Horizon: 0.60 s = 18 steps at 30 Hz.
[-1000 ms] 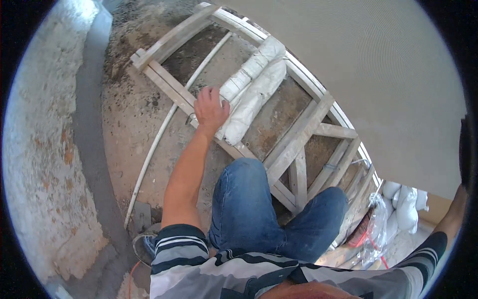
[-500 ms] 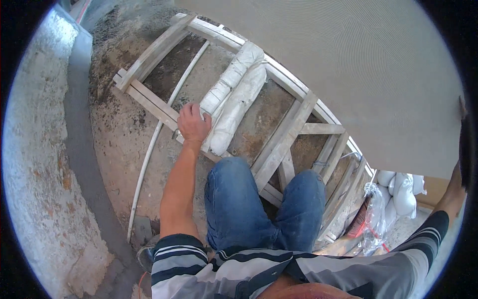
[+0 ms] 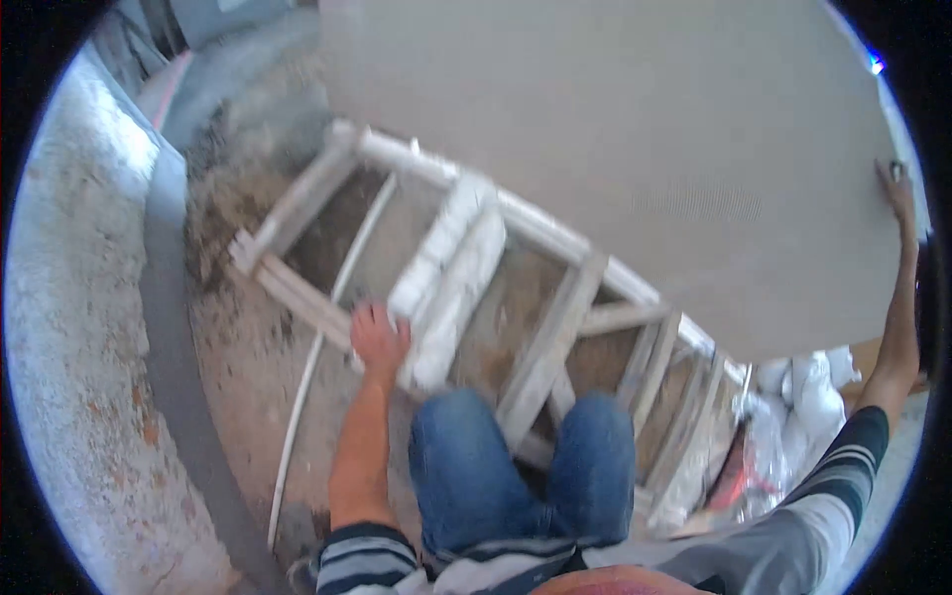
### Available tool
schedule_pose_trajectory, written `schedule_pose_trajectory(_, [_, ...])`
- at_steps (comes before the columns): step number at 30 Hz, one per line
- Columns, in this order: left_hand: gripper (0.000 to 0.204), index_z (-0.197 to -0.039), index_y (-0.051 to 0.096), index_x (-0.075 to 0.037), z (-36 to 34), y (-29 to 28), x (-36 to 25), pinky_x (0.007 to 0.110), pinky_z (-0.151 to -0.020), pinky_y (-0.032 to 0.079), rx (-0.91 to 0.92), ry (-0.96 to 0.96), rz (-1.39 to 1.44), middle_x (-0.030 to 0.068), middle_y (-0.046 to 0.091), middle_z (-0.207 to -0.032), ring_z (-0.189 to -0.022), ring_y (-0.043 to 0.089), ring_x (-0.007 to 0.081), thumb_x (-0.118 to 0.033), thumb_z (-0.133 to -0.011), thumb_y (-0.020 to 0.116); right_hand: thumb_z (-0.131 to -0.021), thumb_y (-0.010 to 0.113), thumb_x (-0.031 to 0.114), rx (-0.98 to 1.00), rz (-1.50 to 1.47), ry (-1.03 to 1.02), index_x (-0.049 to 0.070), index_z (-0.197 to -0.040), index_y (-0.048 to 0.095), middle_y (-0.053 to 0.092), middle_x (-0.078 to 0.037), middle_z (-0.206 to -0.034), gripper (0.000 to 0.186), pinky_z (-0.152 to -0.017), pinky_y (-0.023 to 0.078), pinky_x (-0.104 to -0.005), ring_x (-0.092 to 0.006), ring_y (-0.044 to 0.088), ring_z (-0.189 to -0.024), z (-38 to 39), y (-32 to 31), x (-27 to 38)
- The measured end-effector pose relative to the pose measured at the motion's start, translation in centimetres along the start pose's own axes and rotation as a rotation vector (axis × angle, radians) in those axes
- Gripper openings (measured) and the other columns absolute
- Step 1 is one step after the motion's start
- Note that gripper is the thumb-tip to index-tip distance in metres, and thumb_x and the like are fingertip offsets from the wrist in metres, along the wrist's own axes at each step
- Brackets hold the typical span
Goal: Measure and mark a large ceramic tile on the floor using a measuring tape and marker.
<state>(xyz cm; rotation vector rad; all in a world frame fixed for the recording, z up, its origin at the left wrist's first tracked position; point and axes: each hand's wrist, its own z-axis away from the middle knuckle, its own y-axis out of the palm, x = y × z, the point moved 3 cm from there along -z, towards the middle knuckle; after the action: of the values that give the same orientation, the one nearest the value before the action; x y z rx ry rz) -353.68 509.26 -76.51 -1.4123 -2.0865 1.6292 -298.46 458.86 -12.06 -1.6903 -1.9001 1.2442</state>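
Note:
A large flat grey-beige board with faint fine lines fills the upper right, its lower edge along the far rail of a white-smeared wooden frame. My right hand is at the board's right edge, its fingers closed on that edge. Two long white wrapped rolls lie side by side across the frame. My left hand is closed, its fingers curled down where the near rail meets the end of the left roll. Blur and the hand itself hide what those fingers grip.
A thin white pipe runs under the frame on the stained floor. Left stands a rough, patchy wall with a grey strip at its foot. White sacks and clear plastic wrapping lie at the right. My knees are against the frame's near side.
The view has tilted upward, so the frame and rolls sit lower in the picture. More of the board and my right hand shows. My left hand keeps its place by the roll's end.

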Motion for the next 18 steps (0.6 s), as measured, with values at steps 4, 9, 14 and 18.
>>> schedule_pose_trajectory(4, [0.032,-0.085,0.05,-0.005,-0.2,-1.5,-1.1,0.04,-0.071,0.04,-0.008,-0.014,0.011,0.0123,0.048,-0.091,-0.086,0.048,0.0298,-0.019,-0.058,0.06,-0.073,0.063,0.034,-0.015,-0.116,-0.023,-0.005,-0.105,0.046,0.056,-0.021,-0.093,0.053,-0.071,0.044,-0.0335,-0.0247,0.057,-0.083,2.8,0.4,1.6])
schedule_pose_trajectory(9, [0.028,-0.082,0.049,-0.007,-0.5,-2.0,-0.9,0.039,-0.068,0.04,-0.03,-0.005,0.024,0.0112,0.048,-0.09,-0.084,0.048,0.0284,-0.017,-0.058,0.059,-0.072,0.064,0.032,-0.133,-0.103,0.006,-0.004,-0.103,0.046,0.054,-0.022,-0.098,0.051,-0.076,0.042,-0.0353,-0.0265,0.055,-0.088,3.5,-0.6,3.8])
schedule_pose_trajectory(14, [0.029,-0.084,0.049,-0.007,-0.9,-2.0,-1.2,0.04,-0.069,0.039,-0.011,-0.029,0.026,0.011,0.048,-0.09,-0.084,0.048,0.0287,-0.015,-0.058,0.059,-0.072,0.063,0.031,-0.135,-0.121,0.034,-0.004,-0.105,0.045,0.053,-0.023,-0.1,0.052,-0.078,0.042,-0.0358,-0.0279,0.053,-0.092,3.1,-0.5,4.2])
schedule_pose_trajectory(18, [0.031,-0.087,0.049,-0.007,-1.1,-1.1,-1.4,0.041,-0.073,0.039,0.024,-0.061,0.036,0.0118,0.048,-0.092,-0.087,0.047,0.0296,-0.015,-0.059,0.059,-0.072,0.064,0.031,-0.084,-0.114,0.016,-0.003,-0.107,0.044,0.052,-0.023,-0.102,0.053,-0.079,0.042,-0.0368,-0.0294,0.053,-0.093,1.9,-0.3,3.0])
